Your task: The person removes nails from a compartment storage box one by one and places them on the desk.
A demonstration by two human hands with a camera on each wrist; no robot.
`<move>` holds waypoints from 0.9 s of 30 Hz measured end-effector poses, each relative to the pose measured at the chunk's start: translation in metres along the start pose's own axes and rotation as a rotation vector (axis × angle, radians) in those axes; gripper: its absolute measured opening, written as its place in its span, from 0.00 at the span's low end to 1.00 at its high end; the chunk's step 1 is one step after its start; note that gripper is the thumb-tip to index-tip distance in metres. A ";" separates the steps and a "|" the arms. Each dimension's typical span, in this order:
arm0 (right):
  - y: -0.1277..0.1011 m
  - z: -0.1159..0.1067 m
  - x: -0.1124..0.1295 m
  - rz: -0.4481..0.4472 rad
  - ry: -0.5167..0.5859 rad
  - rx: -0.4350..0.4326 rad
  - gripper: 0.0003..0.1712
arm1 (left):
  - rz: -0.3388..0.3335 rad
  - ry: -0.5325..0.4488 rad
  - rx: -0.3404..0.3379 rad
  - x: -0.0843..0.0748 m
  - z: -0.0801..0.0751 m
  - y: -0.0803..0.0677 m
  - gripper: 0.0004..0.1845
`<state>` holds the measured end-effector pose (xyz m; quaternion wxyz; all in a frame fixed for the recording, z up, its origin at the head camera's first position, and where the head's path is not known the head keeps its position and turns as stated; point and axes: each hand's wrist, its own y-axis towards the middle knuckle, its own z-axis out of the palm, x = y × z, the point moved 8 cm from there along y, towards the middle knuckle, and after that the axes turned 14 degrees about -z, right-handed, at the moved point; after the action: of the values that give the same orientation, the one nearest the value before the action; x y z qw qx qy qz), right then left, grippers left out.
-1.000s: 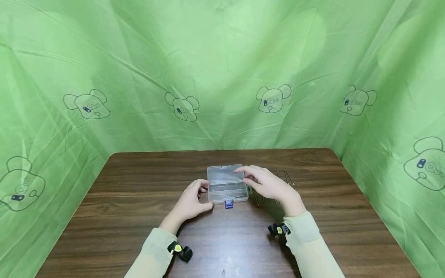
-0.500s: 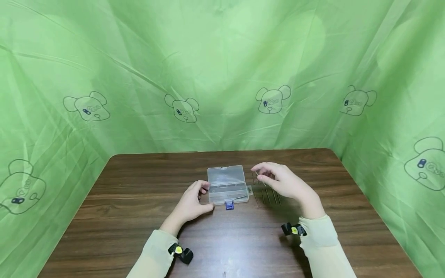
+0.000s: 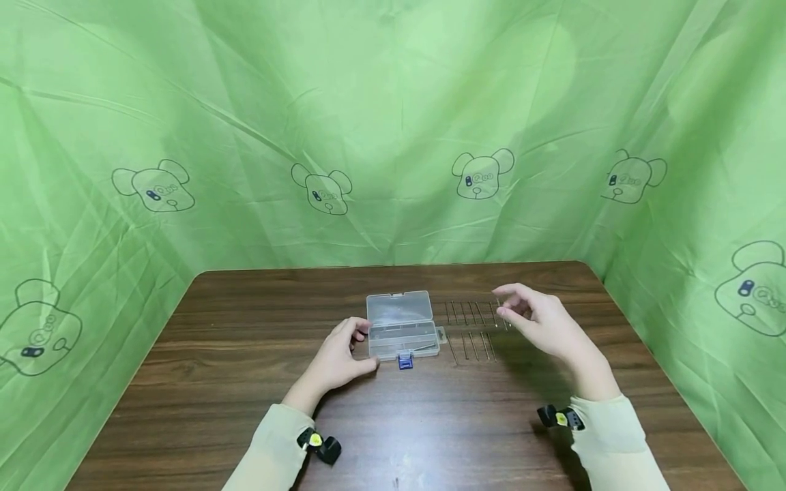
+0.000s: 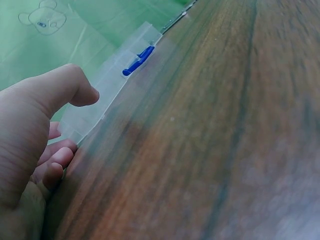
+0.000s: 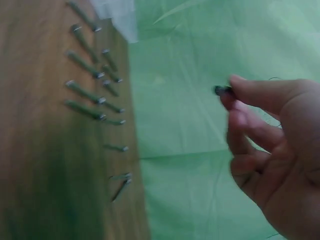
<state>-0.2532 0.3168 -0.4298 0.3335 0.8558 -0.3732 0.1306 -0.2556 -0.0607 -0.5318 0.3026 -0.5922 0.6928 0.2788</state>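
My left hand [image 3: 338, 354] holds the left end of a clear plastic box [image 3: 400, 332], fingers at its side and thumb at the front corner. The lid [image 3: 399, 308] stands back, and a blue latch [image 3: 405, 361] hangs at the front. A thin metal screw [image 3: 424, 348] lies in the front compartment. My right hand [image 3: 543, 320] is raised at the right end of the rows of screws; in the right wrist view its thumb and fingers pinch a screw [image 5: 220, 91], of which only a dark end shows.
Several long screws lie in two rows on the brown wooden table [image 3: 245, 307] right of the box: a back row [image 3: 481, 313] and a front row [image 3: 476, 346]. A clear hanging tab [image 3: 441, 335] juts from the box's right end. Green cloth [image 3: 393, 136] surrounds the table.
My right hand has moved from over the box, across the rows of screws, to their right end, where it now pinches a screw. My left hand and the box have stayed in place.
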 end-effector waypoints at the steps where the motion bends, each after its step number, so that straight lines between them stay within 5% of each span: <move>1: -0.003 -0.001 -0.002 -0.004 -0.015 -0.026 0.17 | 0.002 -0.002 -0.001 0.000 0.000 0.000 0.35; 5: -0.013 0.006 -0.011 0.013 -0.033 -0.050 0.14 | 0.008 0.001 -0.006 0.000 -0.001 0.000 0.35; 16: -0.030 0.036 -0.049 0.234 0.051 0.104 0.14 | 0.003 0.004 -0.001 0.001 -0.001 0.001 0.35; 27: -0.036 0.050 -0.058 0.214 0.035 0.165 0.12 | 0.001 -0.001 0.007 0.000 0.000 0.001 0.35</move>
<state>-0.2677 0.3334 -0.5111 0.2526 0.8333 -0.4445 0.2104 -0.2563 -0.0610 -0.5319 0.3046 -0.5906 0.6941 0.2769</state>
